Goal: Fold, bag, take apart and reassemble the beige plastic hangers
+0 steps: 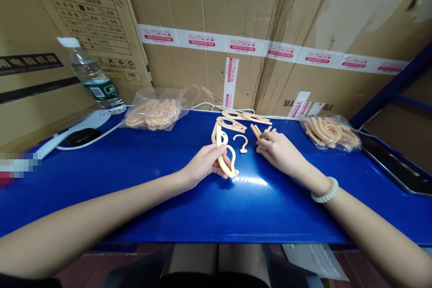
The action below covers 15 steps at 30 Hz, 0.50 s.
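- Hook (244, 150): lies on desk (151, 216), approx. centre of frame, in the gap btwn the two hands; it's to the right of L hand (207, 164), left of R hand (280, 150), touching neither. Can't call which hand is nearer.
- Hook's long axis runs roughly up-down in frame, curl at top, foot toward bottom.
- L hand: closed, thumb + fingers pinching a curved part (219, 136); its long axis slants upper L to lower R.
- R hand: fingers bent over thin sticks (255, 131), right of centre; can't tell if it's gripping any.
- Count: 1 hook; 1 curved part in hand, poss. more than one piece; sticks, several, partly hidden; flat loops (241, 127) upper centre, at least 2, overlapping.
- Also: 2 bags of parts, one L (157, 112), one R (332, 132); 1 bottle (97, 83), upper L.
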Available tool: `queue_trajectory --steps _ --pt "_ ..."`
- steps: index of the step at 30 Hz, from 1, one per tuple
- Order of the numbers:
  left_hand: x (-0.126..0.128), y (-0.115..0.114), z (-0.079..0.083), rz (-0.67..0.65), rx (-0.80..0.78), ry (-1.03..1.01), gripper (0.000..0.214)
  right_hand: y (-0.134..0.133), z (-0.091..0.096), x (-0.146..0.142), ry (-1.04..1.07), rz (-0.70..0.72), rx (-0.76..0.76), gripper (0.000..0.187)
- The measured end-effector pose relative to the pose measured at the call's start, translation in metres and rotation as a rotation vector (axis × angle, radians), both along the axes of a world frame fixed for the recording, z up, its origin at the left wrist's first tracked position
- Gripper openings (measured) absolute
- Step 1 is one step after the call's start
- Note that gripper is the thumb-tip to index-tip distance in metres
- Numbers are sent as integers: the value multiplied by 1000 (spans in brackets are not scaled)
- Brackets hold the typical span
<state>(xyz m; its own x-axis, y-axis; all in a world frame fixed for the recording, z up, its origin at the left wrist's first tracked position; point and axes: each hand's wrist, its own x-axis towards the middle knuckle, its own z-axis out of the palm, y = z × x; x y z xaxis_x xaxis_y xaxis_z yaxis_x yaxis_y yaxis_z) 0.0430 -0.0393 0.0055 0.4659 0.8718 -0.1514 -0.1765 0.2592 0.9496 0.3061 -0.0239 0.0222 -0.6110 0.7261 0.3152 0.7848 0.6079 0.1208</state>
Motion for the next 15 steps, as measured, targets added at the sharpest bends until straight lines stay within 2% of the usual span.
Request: queue_trajectory --steps 7,10,13,15 --pt "-1 2 -3 -9 10 -24 33 0 0 1 22 2 -71 11" --pt "-1 3 -3 -58 1 -27 30 -1 1 1 51 24 -90 11" --pt "-1 3 -4 -102 16 -32 24 -7 4 -4 50 37 -56 15" --pt "0 2 -6 -104 63 -26 25 -14 7 -11 76 61 -2 24"
